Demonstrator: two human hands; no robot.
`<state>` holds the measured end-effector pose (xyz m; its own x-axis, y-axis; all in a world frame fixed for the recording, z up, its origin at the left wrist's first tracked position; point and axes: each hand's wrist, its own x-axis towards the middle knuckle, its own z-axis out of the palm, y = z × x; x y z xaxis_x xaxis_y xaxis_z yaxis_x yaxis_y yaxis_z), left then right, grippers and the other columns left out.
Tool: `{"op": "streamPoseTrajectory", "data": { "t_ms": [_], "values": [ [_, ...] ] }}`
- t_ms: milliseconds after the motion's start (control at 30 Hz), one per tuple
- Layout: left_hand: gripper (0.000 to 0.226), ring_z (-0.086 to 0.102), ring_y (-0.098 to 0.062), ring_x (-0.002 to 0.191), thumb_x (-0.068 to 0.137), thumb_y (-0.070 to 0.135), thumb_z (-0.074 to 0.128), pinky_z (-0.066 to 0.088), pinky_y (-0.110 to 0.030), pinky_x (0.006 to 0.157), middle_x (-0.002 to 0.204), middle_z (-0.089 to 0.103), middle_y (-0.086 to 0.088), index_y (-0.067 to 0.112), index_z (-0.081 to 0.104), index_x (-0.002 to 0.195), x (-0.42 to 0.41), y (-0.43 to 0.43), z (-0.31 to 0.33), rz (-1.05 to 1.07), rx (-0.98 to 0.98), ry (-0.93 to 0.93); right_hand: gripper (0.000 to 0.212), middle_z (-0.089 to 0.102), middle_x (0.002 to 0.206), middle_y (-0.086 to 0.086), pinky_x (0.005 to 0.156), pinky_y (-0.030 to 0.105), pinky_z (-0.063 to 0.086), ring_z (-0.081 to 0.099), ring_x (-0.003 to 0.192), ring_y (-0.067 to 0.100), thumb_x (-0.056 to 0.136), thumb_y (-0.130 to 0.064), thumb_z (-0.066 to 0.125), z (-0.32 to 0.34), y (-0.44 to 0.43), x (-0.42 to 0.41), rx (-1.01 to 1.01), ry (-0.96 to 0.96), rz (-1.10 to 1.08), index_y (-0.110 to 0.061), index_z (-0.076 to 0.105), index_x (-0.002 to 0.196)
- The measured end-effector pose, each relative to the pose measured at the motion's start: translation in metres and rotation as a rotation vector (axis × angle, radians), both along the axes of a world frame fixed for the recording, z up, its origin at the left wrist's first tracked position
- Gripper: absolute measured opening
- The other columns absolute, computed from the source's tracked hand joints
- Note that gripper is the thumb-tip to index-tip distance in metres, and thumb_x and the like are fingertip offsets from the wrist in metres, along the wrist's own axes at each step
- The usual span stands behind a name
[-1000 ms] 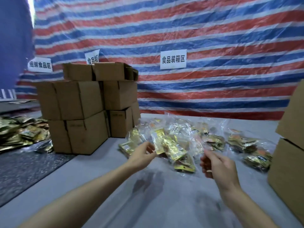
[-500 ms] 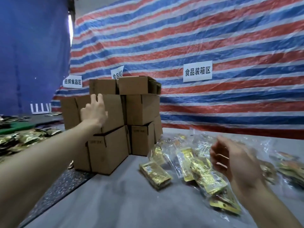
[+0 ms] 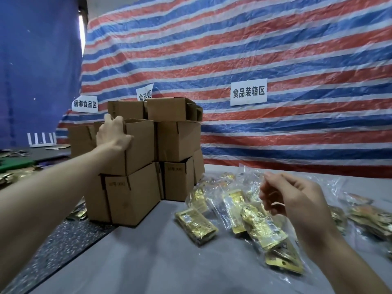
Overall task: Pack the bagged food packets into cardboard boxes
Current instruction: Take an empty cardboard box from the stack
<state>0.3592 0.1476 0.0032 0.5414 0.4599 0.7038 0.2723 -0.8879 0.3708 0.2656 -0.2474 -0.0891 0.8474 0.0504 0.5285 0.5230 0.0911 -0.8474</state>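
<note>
**One Box Grabbed, No Bags Packed Yet**

The job looks like it is only starting. No bag can be seen inside any box.

The person's left hand (image 3: 113, 133) grips the top edge of one cardboard box (image 3: 141, 145) in the middle row of the box stack (image 3: 178, 141). The fingers hook over the rim and the thumb is on the front. That box probably has to come down to the table (image 3: 148, 262) before packing can start.

The bagged food packets (image 3: 196, 224) lie in a heap on the grey table, just right of the stack. Each clear bag holds shiny gold packets.

The right hand (image 3: 297, 200) hovers over the heap with curled fingers. Thin clear plastic sits right by the fingertips, and it is too hard to tell if the hand pinches it.

The insides of the boxes are hidden, so nobody can say if they are full or empty. Some loose gold packets (image 3: 12, 177) lie far off to the left.
</note>
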Motion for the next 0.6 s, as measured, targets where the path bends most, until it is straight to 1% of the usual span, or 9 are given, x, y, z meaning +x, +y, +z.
{"op": "streamPoseTrajectory", "data": {
  "t_ms": [100,233,333,400,467,533,567,600],
  "values": [
    [0.040,0.057,-0.046,0.109,0.088,0.022,0.080,0.049,-0.055,0.092,0.127,0.046,-0.023,0.000,0.057,0.113,-0.012,-0.006,0.004,-0.023,0.013,-0.068,0.038,0.064,0.064,0.007,0.054,0.029,0.042,0.055,0.057,0.016,0.097,-0.023,0.060,0.004,-0.002,-0.006,0.000,-0.012,0.003,-0.012,0.069,0.061],
    [0.038,0.056,-0.044,0.108,0.086,0.019,0.080,0.051,-0.056,0.091,0.123,0.047,-0.021,0.001,0.058,0.112,-0.034,-0.017,0.014,-0.075,0.040,-0.210,0.039,0.062,0.062,0.005,0.054,0.026,0.043,0.055,0.057,0.015,0.098,-0.023,0.059,0.010,-0.004,-0.014,-0.014,-0.050,0.009,-0.012,0.065,0.061],
    [0.039,0.055,-0.042,0.109,0.086,0.020,0.080,0.052,-0.057,0.091,0.122,0.047,-0.019,0.003,0.058,0.114,-0.058,-0.031,0.014,-0.169,0.058,-0.302,0.037,0.062,0.063,0.004,0.056,0.029,0.044,0.054,0.058,0.016,0.097,-0.023,0.060,0.013,-0.004,-0.023,-0.030,-0.065,0.016,-0.010,0.065,0.062],
    [0.038,0.055,-0.038,0.107,0.086,0.020,0.080,0.052,-0.056,0.092,0.122,0.047,-0.017,0.004,0.058,0.113,-0.075,-0.043,0.008,-0.253,0.073,-0.343,0.036,0.063,0.064,0.004,0.055,0.027,0.044,0.055,0.057,0.016,0.097,-0.021,0.060,0.014,-0.005,-0.029,-0.068,-0.064,0.009,-0.010,0.066,0.063],
    [0.038,0.055,-0.032,0.104,0.086,0.020,0.081,0.053,-0.050,0.089,0.120,0.047,-0.014,0.004,0.058,0.112,-0.092,-0.058,-0.001,-0.334,0.056,-0.375,0.032,0.065,0.065,0.004,0.054,0.025,0.044,0.055,0.057,0.016,0.097,-0.019,0.060,0.015,-0.006,-0.035,-0.120,-0.048,-0.003,-0.009,0.067,0.068],
    [0.036,0.053,-0.023,0.098,0.084,0.019,0.083,0.051,-0.034,0.083,0.116,0.047,-0.008,0.006,0.060,0.108,-0.108,-0.077,-0.015,-0.425,0.006,-0.416,0.026,0.067,0.067,0.002,0.053,0.024,0.045,0.056,0.056,0.015,0.096,-0.018,0.062,0.017,-0.010,-0.041,-0.174,-0.049,-0.024,-0.007,0.068,0.073],
    [0.034,0.051,-0.019,0.096,0.082,0.018,0.084,0.047,-0.025,0.079,0.113,0.046,-0.005,0.007,0.060,0.105,-0.116,-0.088,-0.025,-0.468,-0.027,-0.436,0.023,0.069,0.069,0.002,0.053,0.023,0.046,0.058,0.057,0.014,0.096,-0.018,0.063,0.019,-0.012,-0.044,-0.207,-0.065,-0.040,-0.008,0.069,0.076],
    [0.033,0.051,-0.016,0.093,0.081,0.016,0.085,0.044,-0.019,0.075,0.111,0.046,-0.003,0.009,0.060,0.103,-0.124,-0.098,-0.037,-0.510,-0.068,-0.453,0.020,0.070,0.071,0.001,0.054,0.023,0.047,0.060,0.058,0.013,0.096,-0.020,0.064,0.021,-0.015,-0.046,-0.250,-0.088,-0.061,-0.010,0.070,0.079]
  ]
}}
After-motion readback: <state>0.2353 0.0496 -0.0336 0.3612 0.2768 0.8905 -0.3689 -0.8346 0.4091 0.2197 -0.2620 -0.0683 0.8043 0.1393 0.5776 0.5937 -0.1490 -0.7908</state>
